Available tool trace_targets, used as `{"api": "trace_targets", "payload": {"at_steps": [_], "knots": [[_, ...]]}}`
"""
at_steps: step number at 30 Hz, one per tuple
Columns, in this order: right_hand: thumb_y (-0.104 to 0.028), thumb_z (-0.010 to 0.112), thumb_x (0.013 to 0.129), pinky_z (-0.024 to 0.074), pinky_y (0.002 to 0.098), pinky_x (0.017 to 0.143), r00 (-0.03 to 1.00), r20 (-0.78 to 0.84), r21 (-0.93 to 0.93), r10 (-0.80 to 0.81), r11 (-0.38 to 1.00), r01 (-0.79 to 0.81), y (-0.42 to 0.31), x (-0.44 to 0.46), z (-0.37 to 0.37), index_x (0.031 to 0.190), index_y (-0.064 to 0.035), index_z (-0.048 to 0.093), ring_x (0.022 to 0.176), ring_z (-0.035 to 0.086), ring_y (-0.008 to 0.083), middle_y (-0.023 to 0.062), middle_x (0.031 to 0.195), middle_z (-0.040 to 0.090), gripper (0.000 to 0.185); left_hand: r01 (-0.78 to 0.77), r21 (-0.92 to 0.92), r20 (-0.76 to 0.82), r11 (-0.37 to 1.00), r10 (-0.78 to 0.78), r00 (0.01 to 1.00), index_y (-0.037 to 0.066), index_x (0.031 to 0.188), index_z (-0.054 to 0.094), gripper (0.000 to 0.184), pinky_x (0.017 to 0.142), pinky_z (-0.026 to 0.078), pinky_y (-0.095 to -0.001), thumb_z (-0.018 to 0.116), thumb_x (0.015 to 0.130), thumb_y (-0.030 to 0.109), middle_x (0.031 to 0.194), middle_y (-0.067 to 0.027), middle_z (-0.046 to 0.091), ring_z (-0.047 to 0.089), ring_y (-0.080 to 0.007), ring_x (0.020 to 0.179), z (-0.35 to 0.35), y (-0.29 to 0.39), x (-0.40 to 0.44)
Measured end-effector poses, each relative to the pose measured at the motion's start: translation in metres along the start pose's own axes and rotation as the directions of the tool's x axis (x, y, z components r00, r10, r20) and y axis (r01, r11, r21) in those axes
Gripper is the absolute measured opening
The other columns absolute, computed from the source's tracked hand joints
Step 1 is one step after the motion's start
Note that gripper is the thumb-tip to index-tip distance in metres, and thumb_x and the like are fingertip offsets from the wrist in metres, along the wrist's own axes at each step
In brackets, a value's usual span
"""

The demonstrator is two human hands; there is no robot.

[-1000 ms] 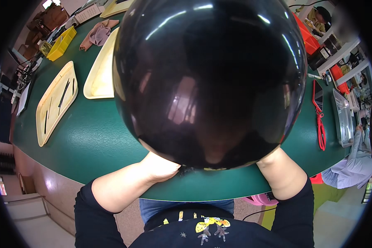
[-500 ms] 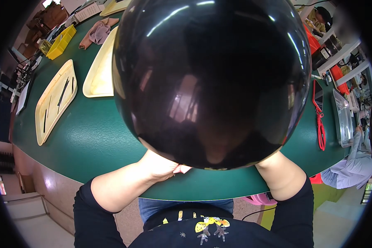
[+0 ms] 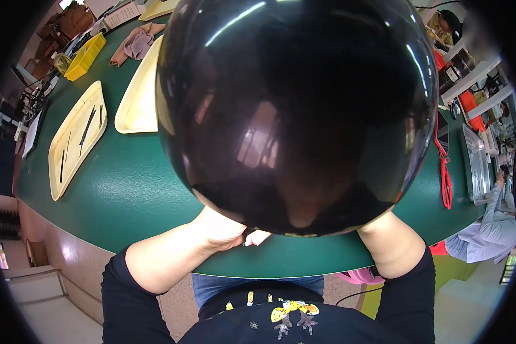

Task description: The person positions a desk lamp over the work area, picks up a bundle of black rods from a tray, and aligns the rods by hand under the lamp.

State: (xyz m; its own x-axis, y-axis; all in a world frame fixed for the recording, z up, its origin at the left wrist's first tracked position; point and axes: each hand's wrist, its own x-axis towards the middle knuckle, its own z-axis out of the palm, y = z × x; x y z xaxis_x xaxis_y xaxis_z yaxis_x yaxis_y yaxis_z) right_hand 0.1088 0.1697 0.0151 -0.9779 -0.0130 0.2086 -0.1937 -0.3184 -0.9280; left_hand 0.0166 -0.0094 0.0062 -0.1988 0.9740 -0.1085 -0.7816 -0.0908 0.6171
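A large glossy black rounded dome [image 3: 298, 126] fills the middle of the view and hides most of both hands. I cannot tell what kind of thing it is. At its lower left edge, my left hand [image 3: 226, 230] shows its wrist, back and a bent digit, with a small dark spot between them. The fingers look curled, and what they hold is hidden. Only the wrist end of my right hand [image 3: 375, 222] shows at the lower right edge of the dome; its fingers are covered. Both forearms come over the near edge of the green table [image 3: 109, 189].
Left on the table lies a cream tray [image 3: 69, 146] holding several thin black sticks. Another cream tray [image 3: 133, 109] is partly behind the dome. Farther back are cloths [image 3: 137, 45] and a yellow bin [image 3: 86, 56]. Right are a red cord [image 3: 445, 180], a clear tray [image 3: 477, 166] and a person [image 3: 484, 235].
The dome's right edge reaches slightly farther right. At my left hand, a digit has shifted a little right, and a dark spot now shows beside it. My right hand stays nearly still.
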Motion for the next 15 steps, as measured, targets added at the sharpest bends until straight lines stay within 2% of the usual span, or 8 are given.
{"api": "trace_targets", "payload": {"at_steps": [2, 5, 7, 8, 11, 12, 15], "knots": [[-0.002, 0.060, 0.079, 0.0451, 0.0249, 0.073, 0.998, 0.063, 0.054, 0.003, 0.999, -0.007, 0.004, -0.002, -0.005, 0.107, 0.0037, 0.057, 0.082, 0.056, 0.0103, 0.0055, 0.092, 0.061, 0.028, 0.062, -0.001, -0.024, 0.998, -0.062, 0.998, -0.001, 0.105, 0.054, 0.017, 0.037, 0.039, -0.0213, 0.050, 0.089, 0.003, 0.060, -0.0082, 0.054, 0.049, -0.0118, 0.042, 0.002, 0.002, -0.001], [-0.005, 0.061, 0.079, 0.0436, 0.0233, 0.070, 0.989, 0.049, 0.015, -0.142, 0.990, 0.141, 0.019, 0.001, -0.005, 0.104, 0.0032, 0.058, 0.079, 0.054, 0.0086, 0.0045, 0.089, 0.060, 0.026, 0.061, 0.027, -0.021, 0.998, -0.061, 0.998, -0.002, 0.105, 0.053, 0.018, 0.037, 0.040, -0.0212, 0.051, 0.089, 0.005, 0.060, -0.0087, 0.055, 0.050, -0.0119, 0.043, -0.002, -0.001, -0.003], [-0.003, 0.058, 0.081, 0.0428, 0.0225, 0.067, 0.990, -0.047, -0.139, -0.133, 0.982, 0.126, 0.010, 0.003, 0.002, 0.104, 0.0022, 0.057, 0.076, 0.053, 0.0081, 0.0035, 0.086, 0.059, 0.024, 0.010, -0.019, -0.049, 1.000, -0.010, 0.999, -0.002, 0.105, 0.053, 0.018, 0.037, 0.040, -0.0214, 0.052, 0.089, 0.005, 0.061, -0.0090, 0.055, 0.051, -0.0117, 0.043, -0.012, -0.012, -0.003], [-0.003, 0.057, 0.081, 0.0424, 0.0221, 0.066, 0.987, -0.093, -0.213, -0.133, 0.971, 0.111, 0.007, 0.003, 0.005, 0.105, 0.0018, 0.056, 0.074, 0.052, 0.0078, 0.0029, 0.084, 0.058, 0.024, 0.069, 0.028, -0.110, 0.997, -0.065, 0.992, -0.002, 0.106, 0.053, 0.019, 0.038, 0.040, -0.0211, 0.052, 0.088, 0.005, 0.062, -0.0087, 0.056, 0.051, -0.0111, 0.044, -0.010, -0.006, -0.003], [-0.004, 0.048, 0.088, 0.0406, 0.0218, 0.062, 0.965, -0.254, 0.139, 0.068, 0.990, -0.033, 0.013, -0.008, 0.004, 0.110, 0.0005, 0.053, 0.068, 0.050, 0.0086, 0.0041, 0.079, 0.056, 0.023, -0.045, -0.015, -0.019, 0.999, 0.045, 0.999, -0.002, 0.105, 0.053, 0.018, 0.038, 0.040, -0.0211, 0.051, 0.088, 0.004, 0.061, -0.0084, 0.055, 0.051, -0.0107, 0.044, -0.012, -0.010, -0.003], [-0.007, 0.041, 0.093, 0.0389, 0.0219, 0.059, 0.989, -0.096, 0.092, -0.110, 0.989, 0.119, 0.008, -0.004, -0.007, 0.113, -0.0004, 0.049, 0.064, 0.047, 0.0097, 0.0066, 0.076, 0.054, 0.022, -0.050, 0.009, -0.025, 0.999, 0.050, 0.998, -0.002, 0.105, 0.053, 0.018, 0.037, 0.040, -0.0211, 0.051, 0.088, 0.004, 0.061, -0.0084, 0.055, 0.051, -0.0108, 0.044, -0.009, -0.008, -0.002], [-0.011, 0.040, 0.095, 0.0380, 0.0219, 0.059, 0.956, -0.257, 0.083, 0.142, 0.989, -0.125, 0.010, -0.011, -0.005, 0.109, -0.0005, 0.048, 0.064, 0.047, 0.0100, 0.0081, 0.075, 0.053, 0.020, -0.066, 0.060, -0.032, 0.996, 0.068, 0.997, -0.002, 0.103, 0.054, 0.017, 0.037, 0.040, -0.0213, 0.050, 0.088, 0.005, 0.061, -0.0083, 0.055, 0.051, -0.0113, 0.044, 0.000, 0.001, -0.001]]}}
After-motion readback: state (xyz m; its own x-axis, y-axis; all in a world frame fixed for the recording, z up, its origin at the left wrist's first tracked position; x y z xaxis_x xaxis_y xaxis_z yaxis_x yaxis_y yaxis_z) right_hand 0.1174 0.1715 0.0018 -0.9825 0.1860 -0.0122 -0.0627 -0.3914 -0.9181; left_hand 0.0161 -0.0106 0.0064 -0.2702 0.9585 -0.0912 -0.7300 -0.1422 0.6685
